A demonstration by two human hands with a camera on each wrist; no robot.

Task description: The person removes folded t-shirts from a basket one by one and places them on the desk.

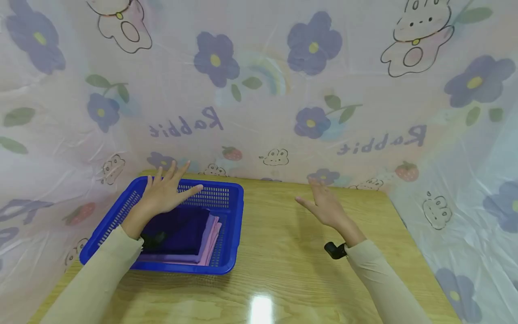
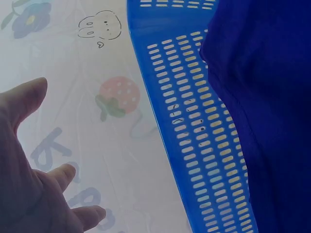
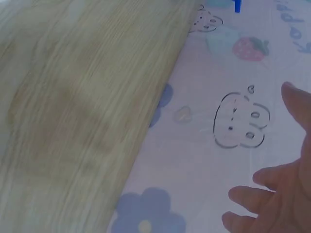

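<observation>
My left hand (image 1: 161, 194) hovers over the blue plastic basket (image 1: 236, 225), fingers spread and holding nothing. Inside the basket lies a stack of folded cloths: a dark navy cloth (image 1: 182, 234) on top, with a lavender cloth (image 1: 205, 238) and a pink cloth (image 1: 212, 240) showing at its right edge. In the left wrist view the navy cloth (image 2: 272, 107) looks deep blue beside the slotted basket wall (image 2: 170, 121). Held above the table to the right of the basket, my right hand (image 1: 327, 209) has its fingers extended and touches nothing.
The basket stands on the left of a wood-grain table (image 1: 275, 234). A printed curtain (image 1: 259, 103) with flowers and rabbits hangs behind the table and along both sides. A small black device (image 1: 335, 250) is strapped at the right wrist.
</observation>
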